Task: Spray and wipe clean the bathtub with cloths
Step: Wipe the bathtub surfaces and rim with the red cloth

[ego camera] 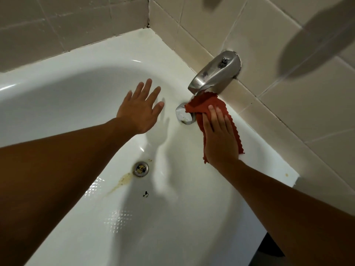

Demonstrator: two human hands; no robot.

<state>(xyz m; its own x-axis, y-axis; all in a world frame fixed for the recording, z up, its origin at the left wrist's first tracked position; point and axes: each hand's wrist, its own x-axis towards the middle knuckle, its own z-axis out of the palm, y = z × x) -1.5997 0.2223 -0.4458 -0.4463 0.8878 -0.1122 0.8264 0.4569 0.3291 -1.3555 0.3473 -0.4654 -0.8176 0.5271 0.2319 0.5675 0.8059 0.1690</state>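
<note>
"So where is the cloth?"

"The red cloth [207,104] is under my right hand [221,137], pressed against the sloping end wall of the bathtub [76,89], just below the metal spout [215,73]. Its upper edge laps over the right side of the round overflow plate [183,115]."

"Are you gripping it?"

"No. My fingers lie straight and flat on top of it, pushing it onto the enamel. Nothing is curled round it, and the cloth's zigzag edges stick out on both sides of my palm."

"And your other hand?"

"My left hand [140,110] is out over the basin to the left of the overflow plate, fingers straight and spread, holding nothing. I cannot tell whether the fingertips touch the tub wall."

"What does the tub floor look like?"

"The drain [141,169] sits between my forearms, with grime in its strainer. A yellow-brown stain [123,181] trails from its left side, and a small black mark [145,194] lies just below it. Beige tiled wall [288,112] runs behind the spout."
</note>
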